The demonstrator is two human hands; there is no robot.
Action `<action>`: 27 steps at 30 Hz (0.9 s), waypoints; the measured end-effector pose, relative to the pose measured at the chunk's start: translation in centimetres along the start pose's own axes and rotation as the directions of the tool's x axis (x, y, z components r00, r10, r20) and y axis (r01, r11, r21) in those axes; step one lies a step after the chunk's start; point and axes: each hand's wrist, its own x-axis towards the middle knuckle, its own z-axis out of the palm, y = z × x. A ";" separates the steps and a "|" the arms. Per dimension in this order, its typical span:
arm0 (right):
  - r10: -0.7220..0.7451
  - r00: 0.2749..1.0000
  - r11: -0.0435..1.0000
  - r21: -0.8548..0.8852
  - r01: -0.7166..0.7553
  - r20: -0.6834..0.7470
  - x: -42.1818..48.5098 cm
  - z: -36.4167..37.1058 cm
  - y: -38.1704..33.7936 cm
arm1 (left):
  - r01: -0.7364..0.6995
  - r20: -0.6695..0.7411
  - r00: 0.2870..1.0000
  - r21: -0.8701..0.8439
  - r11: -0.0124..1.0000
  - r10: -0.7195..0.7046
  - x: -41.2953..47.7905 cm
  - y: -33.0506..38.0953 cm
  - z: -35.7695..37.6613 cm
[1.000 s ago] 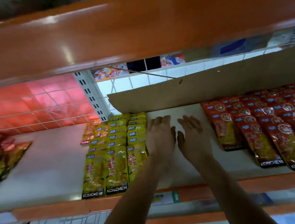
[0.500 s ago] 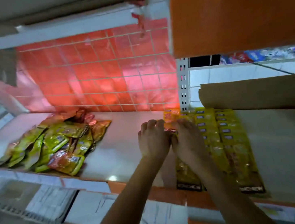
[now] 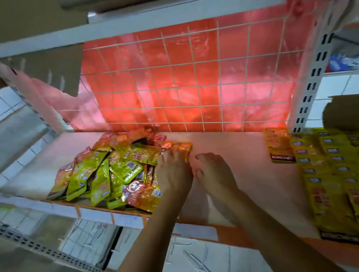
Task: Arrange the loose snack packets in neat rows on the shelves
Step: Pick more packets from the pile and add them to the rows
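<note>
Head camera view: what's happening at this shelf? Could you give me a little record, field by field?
Loose pile: green and orange snack packets, jumbled, on the left part of the shelf
Yellow rows: overlapping packets lined up on the right
Shelf: bare stretch between pile and rows
Left hand: fingers touch the pile's right edge
Right hand: over the bare stretch, holding nothing
Wire grid: red sheet behind it

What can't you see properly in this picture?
Head view:
Pile of loose green and orange foil packets: the left hand covers its right edge; unclear whether its fingers grip one.
Rows of yellow foil packets: print motion-blurred.
Brown cardboard sheet: cut by right edge.
</note>
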 end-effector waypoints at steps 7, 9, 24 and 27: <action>0.075 0.994 0.993 0.088 -0.082 0.079 2.9 2.7 -3.6 | 0.084 0.011 0.996 0.119 0.989 -0.086 2.4 -4.9 0.2; 0.108 0.989 0.989 0.089 -0.117 0.098 3.3 3.5 -4.3 | 0.074 0.027 0.996 0.149 0.986 -0.079 3.0 -5.9 0.2; 0.244 0.950 0.959 0.095 -0.266 0.194 4.4 4.7 -4.9 | -0.199 -0.157 0.974 -0.228 0.953 0.166 4.0 -5.3 1.4; 0.230 0.954 0.945 0.189 -0.265 0.191 4.0 4.3 -4.5 | -0.146 -0.244 0.969 -0.413 0.899 0.045 3.8 -4.4 1.4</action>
